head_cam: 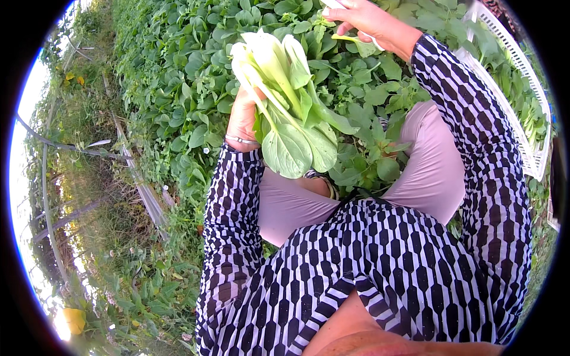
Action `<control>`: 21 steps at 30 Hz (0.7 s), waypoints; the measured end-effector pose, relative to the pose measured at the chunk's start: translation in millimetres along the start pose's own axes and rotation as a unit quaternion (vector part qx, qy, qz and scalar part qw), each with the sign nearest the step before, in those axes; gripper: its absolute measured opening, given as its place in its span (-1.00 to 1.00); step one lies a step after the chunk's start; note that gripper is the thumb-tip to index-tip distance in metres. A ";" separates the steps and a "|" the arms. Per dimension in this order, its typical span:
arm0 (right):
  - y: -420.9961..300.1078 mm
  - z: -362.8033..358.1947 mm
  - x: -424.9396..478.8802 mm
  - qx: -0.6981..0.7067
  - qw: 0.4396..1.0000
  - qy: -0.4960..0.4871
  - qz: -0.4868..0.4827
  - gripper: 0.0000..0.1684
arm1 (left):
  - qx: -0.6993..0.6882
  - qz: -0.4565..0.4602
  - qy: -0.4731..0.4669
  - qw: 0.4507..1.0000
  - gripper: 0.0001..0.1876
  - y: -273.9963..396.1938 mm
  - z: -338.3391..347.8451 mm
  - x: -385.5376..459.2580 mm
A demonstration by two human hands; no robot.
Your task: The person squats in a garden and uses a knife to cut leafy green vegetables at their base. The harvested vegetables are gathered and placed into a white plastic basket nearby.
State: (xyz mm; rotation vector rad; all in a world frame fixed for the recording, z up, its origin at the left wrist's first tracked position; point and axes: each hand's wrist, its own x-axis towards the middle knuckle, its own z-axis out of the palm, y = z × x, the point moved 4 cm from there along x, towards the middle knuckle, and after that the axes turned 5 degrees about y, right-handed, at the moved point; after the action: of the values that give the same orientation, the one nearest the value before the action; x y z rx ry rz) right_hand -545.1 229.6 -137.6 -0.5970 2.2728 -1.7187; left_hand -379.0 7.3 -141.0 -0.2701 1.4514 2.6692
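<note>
My left hand [244, 115] grips a bunch of bok choy [285, 75], with its pale stalk bases pointing up and away and its broad leaves hanging back over my lap. Several stalks hide most of those fingers. At the top of the view, my right hand [374, 21] holds a slim white tool [333, 3], possibly a knife; part of it is cut off by the picture's edge. A loose leaf with a yellowish stem [358, 43] is just below the right hand, and I cannot tell whether the fingers touch it. Dense leafy greens [196, 66] grow beneath both hands.
On the right, a white slatted plastic crate [507, 84] contains cut greens [530, 113]. Broad-leaved plants [352, 164] grow between my knees. To the left, a pale strip [140, 182] and thin curved poles [46, 187] run along a weedy border.
</note>
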 end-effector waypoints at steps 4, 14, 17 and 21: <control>-27.5 66.6 -26.8 0.248 0.939 -0.202 0.124 -0.50 | -0.031 -0.040 0.007 0.999 -0.47 0.9 2.7 3.1; -18.0 99.5 -13.0 0.143 0.982 -0.027 -0.122 -0.73 | -0.076 -0.054 0.029 0.995 -0.59 -4.0 19.5 3.6; -25.5 104.3 -15.2 0.094 0.985 -0.077 -0.123 -0.73 | -0.074 -0.037 0.041 0.996 -0.60 -4.0 9.3 2.4; -46.9 77.6 -11.3 0.064 0.991 -0.064 -0.098 -0.69 | -0.042 -0.024 0.047 0.998 -0.59 10.1 4.5 5.0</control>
State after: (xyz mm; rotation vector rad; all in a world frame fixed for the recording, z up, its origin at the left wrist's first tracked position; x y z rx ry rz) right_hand -494.1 157.0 -115.5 -0.9011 2.0576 -1.8399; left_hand -386.0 5.6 -131.2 -0.4356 1.3410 2.7161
